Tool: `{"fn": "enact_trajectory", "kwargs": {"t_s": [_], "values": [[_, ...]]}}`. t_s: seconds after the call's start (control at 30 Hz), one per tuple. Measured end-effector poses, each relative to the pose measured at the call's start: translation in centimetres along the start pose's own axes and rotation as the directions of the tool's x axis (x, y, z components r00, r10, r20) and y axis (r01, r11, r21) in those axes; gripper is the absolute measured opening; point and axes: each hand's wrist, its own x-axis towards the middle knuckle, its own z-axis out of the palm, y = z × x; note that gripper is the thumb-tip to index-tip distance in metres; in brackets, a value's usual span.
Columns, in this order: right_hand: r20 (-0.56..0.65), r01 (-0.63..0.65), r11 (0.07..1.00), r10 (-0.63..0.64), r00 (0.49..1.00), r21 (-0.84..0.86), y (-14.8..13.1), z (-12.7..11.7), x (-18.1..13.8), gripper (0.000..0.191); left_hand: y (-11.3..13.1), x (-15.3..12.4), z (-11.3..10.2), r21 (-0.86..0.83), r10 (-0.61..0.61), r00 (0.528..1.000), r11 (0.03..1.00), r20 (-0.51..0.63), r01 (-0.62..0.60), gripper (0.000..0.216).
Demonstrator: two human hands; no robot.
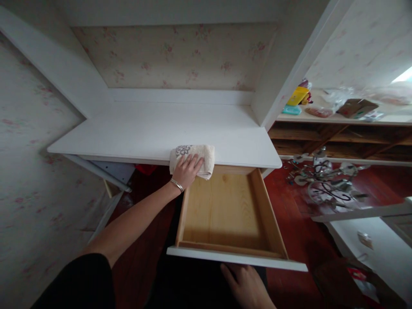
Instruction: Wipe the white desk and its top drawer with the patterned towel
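My left hand (188, 169), a bracelet at its wrist, presses on a folded cream towel (206, 156) with a grey pattern. The towel lies over the front edge of a white desk (141, 128); my left thumb is hidden. Below the desktop a pale wooden drawer (225, 210) is pulled out, with nothing seen inside it. My right hand (246, 283) is at the outer side of the white drawer front (238, 259), closed against it. Its fingertips are hidden by the front, so any knob there does not show.
White side panels (283, 64) rise from the desktop. At the right, a wooden shelf unit (299, 133) carries bags and a brown box (357, 107). A chandelier (331, 180) lies on the red floor (289, 206). A white panel (363, 240) stands lower right.
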Motion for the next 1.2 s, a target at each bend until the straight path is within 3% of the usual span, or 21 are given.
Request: {"fn": "enact_trajectory", "kwargs": {"t_s": [0.17, 0.37, 0.47, 0.53, 0.63, 0.77, 0.9, 1.03, 1.2], "values": [[0.014, -0.013, 0.998, 0.014, 1.0, -0.055, 0.4, 0.5, 0.5, 0.041, 5.2, -1.2, 0.4, -0.008, 0.072, 0.997, 0.997, -0.04, -0.072, 0.051], [0.015, 0.008, 0.998, -0.007, 1.0, -0.055, 0.7, 0.5, 0.6, 0.04, 9.9, -1.2, 5.3, -0.039, 0.083, 0.996, 0.996, 0.038, -0.081, 0.049], [0.015, 0.013, 0.999, -0.012, 1.0, -0.039, 0.9, 0.5, 0.6, 0.039, 10.4, -1.7, 7.9, -0.045, -0.023, 0.978, 0.998, 0.209, 0.034, 0.05], [0.024, 0.01, 0.999, -0.009, 1.0, -0.041, 1.2, 0.6, 0.7, 0.039, 10.0, -1.8, 9.2, -0.022, -0.122, 0.933, 0.99, 0.339, 0.137, 0.053], [0.028, 0.011, 0.999, -0.01, 1.0, -0.041, 1.5, 0.8, 0.8, 0.038, 8.8, -1.2, 10.2, -0.02, -0.131, 0.895, 0.988, 0.427, 0.154, 0.062], [0.031, 0.013, 0.999, -0.012, 0.999, -0.031, 1.6, 0.7, 0.7, 0.038, 7.8, -0.3, 10.4, -0.107, 0.013, 0.911, 0.994, 0.412, 0.034, 0.073], [0.031, 0.03, 0.998, -0.028, 0.999, -0.053, 1.5, 0.4, 0.6, 0.04, 8.4, 0.0, 10.8, -0.192, 0.029, 0.913, 0.98, 0.408, 0.055, 0.08], [0.031, 0.02, 0.996, -0.017, 0.999, -0.084, 1.4, 0.4, 0.7, 0.041, 11.2, 1.2, 11.5, -0.234, 0.03, 0.92, 0.97, 0.39, 0.067, 0.082], [0.013, -0.024, 0.997, 0.025, 1.0, -0.075, 1.3, 0.6, 0.8, 0.042, 16.5, 4.4, 11.8, -0.314, 0.133, 0.921, 0.949, 0.366, -0.012, 0.08]]}}
